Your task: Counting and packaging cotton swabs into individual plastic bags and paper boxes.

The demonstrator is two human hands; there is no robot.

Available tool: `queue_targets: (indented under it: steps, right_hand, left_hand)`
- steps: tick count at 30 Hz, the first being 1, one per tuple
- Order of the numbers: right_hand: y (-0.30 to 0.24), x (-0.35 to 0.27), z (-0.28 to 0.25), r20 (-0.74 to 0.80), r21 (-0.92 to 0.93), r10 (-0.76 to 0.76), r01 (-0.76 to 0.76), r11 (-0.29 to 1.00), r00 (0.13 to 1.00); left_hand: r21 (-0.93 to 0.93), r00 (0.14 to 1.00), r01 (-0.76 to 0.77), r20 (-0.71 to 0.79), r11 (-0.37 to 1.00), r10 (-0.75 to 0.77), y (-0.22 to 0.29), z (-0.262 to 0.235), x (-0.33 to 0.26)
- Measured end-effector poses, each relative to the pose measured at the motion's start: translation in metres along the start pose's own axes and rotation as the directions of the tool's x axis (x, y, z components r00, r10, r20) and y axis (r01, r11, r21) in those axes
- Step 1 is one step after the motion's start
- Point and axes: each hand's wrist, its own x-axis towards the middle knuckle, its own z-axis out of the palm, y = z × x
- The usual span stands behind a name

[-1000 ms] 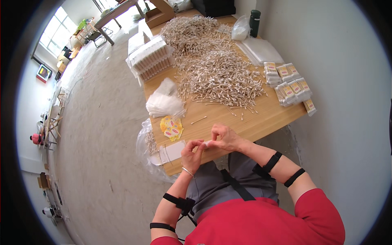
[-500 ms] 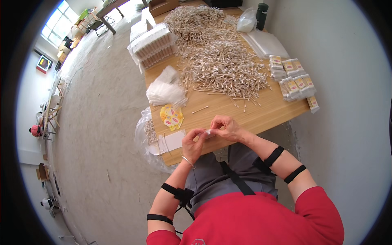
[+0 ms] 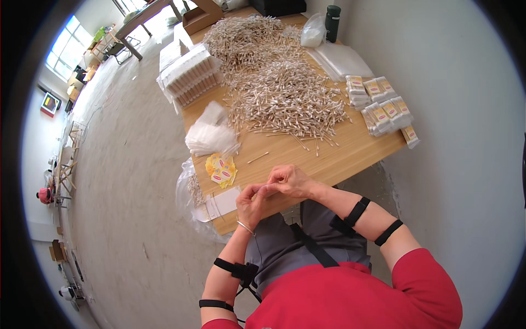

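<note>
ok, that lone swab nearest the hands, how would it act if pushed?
The swab probably rolls, given its slim, straight stick. Likely light: it's thin throughout. Its small white tips look soft, so may squash if pressed.

Left fingers (image 3: 251,193) and right fingers (image 3: 281,177) meet over the wooden table (image 3: 350,148), with heaped cotton swabs (image 3: 290,98) beyond.

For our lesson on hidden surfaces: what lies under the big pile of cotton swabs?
The wooden table shows around the near edge of the cotton swab pile; what lies beneath its middle is covered.
</note>
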Motion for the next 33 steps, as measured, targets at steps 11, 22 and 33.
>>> queue_targets:
  steps: [11, 22, 33]
  right_hand:
    - [0.024, 0.014, 0.006, 0.153, 0.35, 0.298, -0.333, 0.876, 0.942]
    - [0.018, 0.005, -0.001, -0.135, 0.161, 0.152, -0.13, 0.978, 0.979]
    - [0.018, -0.002, -0.012, 0.139, 0.625, 0.45, -0.43, 0.651, 0.882]
  left_hand:
    - [-0.307, 0.968, 0.25, 0.049, 0.918, -0.247, -0.009, -0.005, 0.008]
    - [-0.223, 0.991, 0.127, -0.008, 0.966, -0.132, -0.006, -0.003, 0.004]
    - [0.504, 0.801, -0.595, 0.315, 0.626, 0.509, 0.047, 0.014, -0.004]
